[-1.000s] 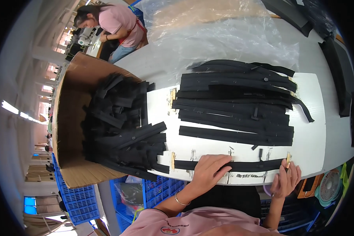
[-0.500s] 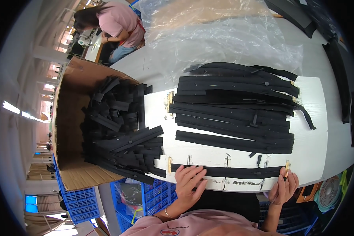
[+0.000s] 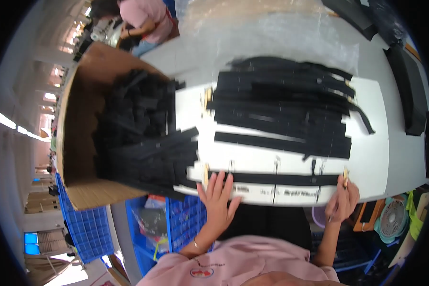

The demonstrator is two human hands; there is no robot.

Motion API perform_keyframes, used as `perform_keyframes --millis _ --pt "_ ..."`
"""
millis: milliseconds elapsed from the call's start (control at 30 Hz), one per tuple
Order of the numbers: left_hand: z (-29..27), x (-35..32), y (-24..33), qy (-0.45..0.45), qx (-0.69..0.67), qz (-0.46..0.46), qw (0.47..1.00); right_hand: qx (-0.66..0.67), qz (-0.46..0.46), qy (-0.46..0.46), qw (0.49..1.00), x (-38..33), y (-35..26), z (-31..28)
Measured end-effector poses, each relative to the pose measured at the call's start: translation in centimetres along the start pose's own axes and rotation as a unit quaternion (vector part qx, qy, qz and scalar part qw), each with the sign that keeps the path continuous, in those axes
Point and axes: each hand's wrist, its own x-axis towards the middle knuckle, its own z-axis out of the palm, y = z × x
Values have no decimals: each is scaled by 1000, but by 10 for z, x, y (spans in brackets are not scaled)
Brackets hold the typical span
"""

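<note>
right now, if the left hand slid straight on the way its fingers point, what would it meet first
Beyond the black strip it touches, the left hand would likely meet the next strip across the white board, though depth is unclear.

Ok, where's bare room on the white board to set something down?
Right end of the white board, below the drooping strip, between the spread black strips and the board's edge. Also a narrow band between those strips and the single strip at the left hand. Crowded: the left, where loose strips jut from the cardboard box.

Bright; ceiling lights (image 3: 5,120) at left; black strips (image 3: 281,101) blurred; edges bent, dark.
</note>
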Motion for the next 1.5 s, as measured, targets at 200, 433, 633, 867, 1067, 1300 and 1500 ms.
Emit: perform_keyframes --millis 200,433,633,867,1067,1300,1500 --pt "3 6 0 40 12 22 999 19 23 62 998 4 -2 7" --pt "12 -2 -7 56 -7 28 998 21 34 34 999 5 -10 3" --pt "11 -3 -12 78 -22 37 996 1 77 2 997 8 -20 -7" --pt "11 0 -16 91 -54 40 994 286 221 4 933 52 -102 -4" --pt "10 1 -17 101 -53 32 993 478 260 -173 821 96 -180 33" --pt "13 1 -17 111 -65 34 991 423 159 -186 873 85 -199 92" --pt "13 0 -19 115 -68 33 991 413 136 -191 880 85 -201 96"
